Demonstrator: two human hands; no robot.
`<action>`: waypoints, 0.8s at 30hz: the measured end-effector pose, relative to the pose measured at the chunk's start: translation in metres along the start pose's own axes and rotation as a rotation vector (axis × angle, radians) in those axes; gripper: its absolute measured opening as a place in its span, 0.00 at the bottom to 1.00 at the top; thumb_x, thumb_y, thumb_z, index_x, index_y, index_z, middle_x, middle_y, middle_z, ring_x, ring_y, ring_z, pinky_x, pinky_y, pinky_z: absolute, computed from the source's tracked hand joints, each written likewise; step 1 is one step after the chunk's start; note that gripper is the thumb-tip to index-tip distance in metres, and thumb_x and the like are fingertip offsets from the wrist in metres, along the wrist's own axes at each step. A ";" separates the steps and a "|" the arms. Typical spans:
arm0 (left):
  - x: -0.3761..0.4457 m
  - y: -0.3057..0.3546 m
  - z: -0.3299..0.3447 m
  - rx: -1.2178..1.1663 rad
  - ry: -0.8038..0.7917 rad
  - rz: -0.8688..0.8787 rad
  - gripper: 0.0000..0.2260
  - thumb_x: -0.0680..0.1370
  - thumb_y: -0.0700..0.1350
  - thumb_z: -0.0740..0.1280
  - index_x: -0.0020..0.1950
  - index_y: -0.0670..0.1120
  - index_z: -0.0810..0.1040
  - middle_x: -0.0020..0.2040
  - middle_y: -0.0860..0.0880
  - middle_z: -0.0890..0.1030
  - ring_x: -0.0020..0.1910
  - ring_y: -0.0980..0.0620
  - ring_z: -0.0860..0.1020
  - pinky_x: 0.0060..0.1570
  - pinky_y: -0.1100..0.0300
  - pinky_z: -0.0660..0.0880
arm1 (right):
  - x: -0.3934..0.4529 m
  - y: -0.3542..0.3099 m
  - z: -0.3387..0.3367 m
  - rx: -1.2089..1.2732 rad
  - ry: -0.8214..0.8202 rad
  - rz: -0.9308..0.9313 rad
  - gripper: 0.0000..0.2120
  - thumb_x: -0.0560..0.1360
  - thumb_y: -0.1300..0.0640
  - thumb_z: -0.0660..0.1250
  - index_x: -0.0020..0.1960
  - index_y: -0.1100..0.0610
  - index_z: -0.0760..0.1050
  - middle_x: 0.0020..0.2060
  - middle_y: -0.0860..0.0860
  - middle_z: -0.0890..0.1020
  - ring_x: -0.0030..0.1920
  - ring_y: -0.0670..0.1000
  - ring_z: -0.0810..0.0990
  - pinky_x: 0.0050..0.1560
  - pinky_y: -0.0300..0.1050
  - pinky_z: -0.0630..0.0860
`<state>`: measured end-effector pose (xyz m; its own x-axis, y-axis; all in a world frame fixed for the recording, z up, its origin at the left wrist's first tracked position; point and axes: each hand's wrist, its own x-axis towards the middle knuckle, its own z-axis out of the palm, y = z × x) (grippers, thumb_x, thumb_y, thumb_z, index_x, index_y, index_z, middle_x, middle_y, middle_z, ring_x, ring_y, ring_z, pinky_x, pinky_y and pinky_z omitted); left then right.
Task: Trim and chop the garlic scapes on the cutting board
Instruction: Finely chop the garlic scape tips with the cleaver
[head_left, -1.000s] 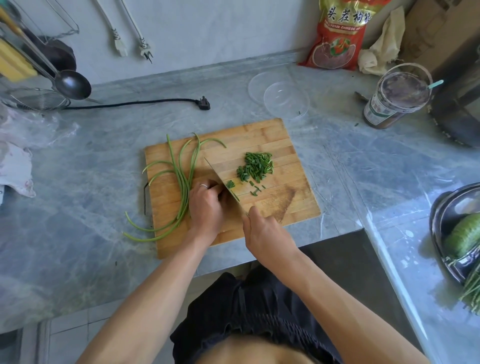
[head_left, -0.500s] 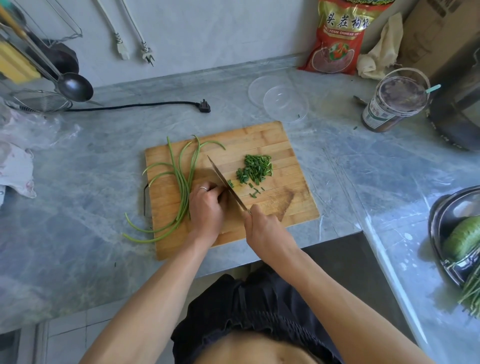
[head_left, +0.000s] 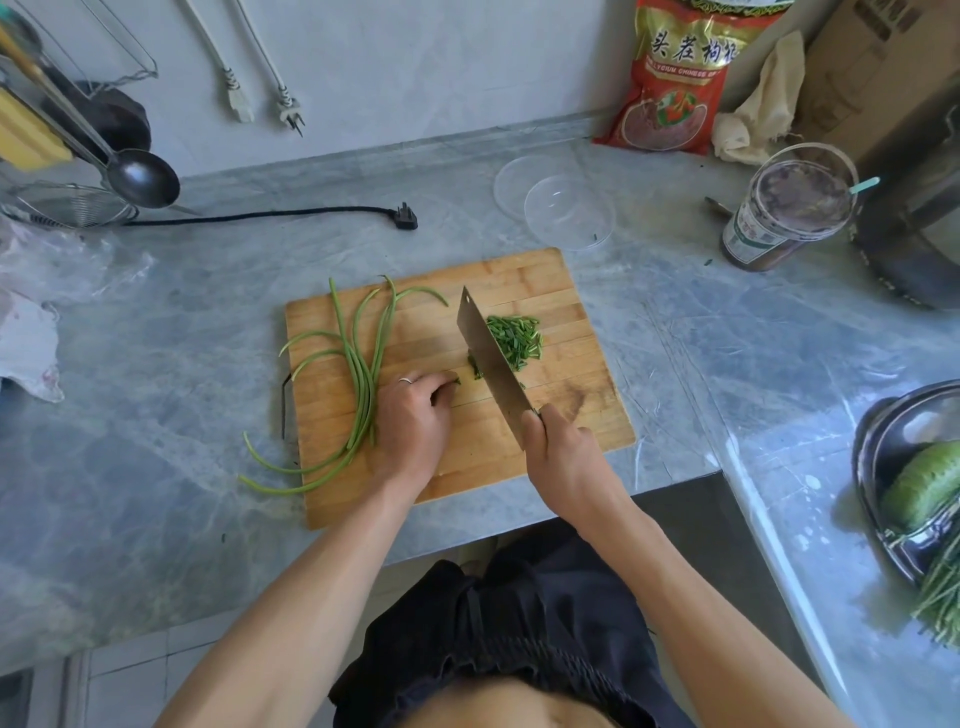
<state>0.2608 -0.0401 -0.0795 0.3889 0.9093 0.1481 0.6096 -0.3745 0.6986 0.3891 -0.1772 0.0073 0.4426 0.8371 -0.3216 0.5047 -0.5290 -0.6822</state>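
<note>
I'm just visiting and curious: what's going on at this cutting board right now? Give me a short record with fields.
activity: chopping garlic scapes on a wooden cutting board
right hand: grips the cleaver by its handle, blade angled across the board
left hand: fingers curled on the short scrap left of the stalks being cut
chopped pile: small green pieces, just right of the blade
whole scapes: a loose bundle on the board's left side, ends hanging over onto the counter
nearby: clear plastic bowl behind the board
</note>
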 end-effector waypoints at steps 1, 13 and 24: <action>0.000 0.000 0.000 -0.015 -0.009 -0.003 0.06 0.76 0.42 0.71 0.51 0.47 0.86 0.46 0.50 0.85 0.45 0.49 0.81 0.46 0.49 0.78 | 0.000 0.002 0.001 -0.019 -0.001 -0.022 0.16 0.81 0.49 0.48 0.36 0.51 0.58 0.27 0.48 0.65 0.25 0.48 0.59 0.27 0.41 0.56; 0.005 0.007 -0.023 -0.059 0.093 0.031 0.08 0.76 0.33 0.69 0.52 0.40 0.85 0.46 0.46 0.86 0.43 0.50 0.83 0.45 0.62 0.76 | -0.005 0.012 0.011 -0.076 0.049 -0.159 0.19 0.76 0.43 0.43 0.38 0.56 0.60 0.28 0.48 0.63 0.25 0.49 0.54 0.24 0.39 0.62; -0.004 -0.006 -0.020 0.200 0.008 0.081 0.09 0.76 0.39 0.69 0.54 0.40 0.84 0.50 0.42 0.82 0.48 0.41 0.78 0.50 0.49 0.77 | -0.012 -0.003 0.010 -0.129 -0.062 -0.072 0.19 0.81 0.42 0.45 0.45 0.55 0.65 0.33 0.50 0.71 0.30 0.49 0.66 0.32 0.37 0.63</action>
<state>0.2417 -0.0381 -0.0708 0.4371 0.8759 0.2043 0.7019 -0.4742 0.5315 0.3751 -0.1841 0.0071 0.3573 0.8786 -0.3169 0.6265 -0.4771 -0.6163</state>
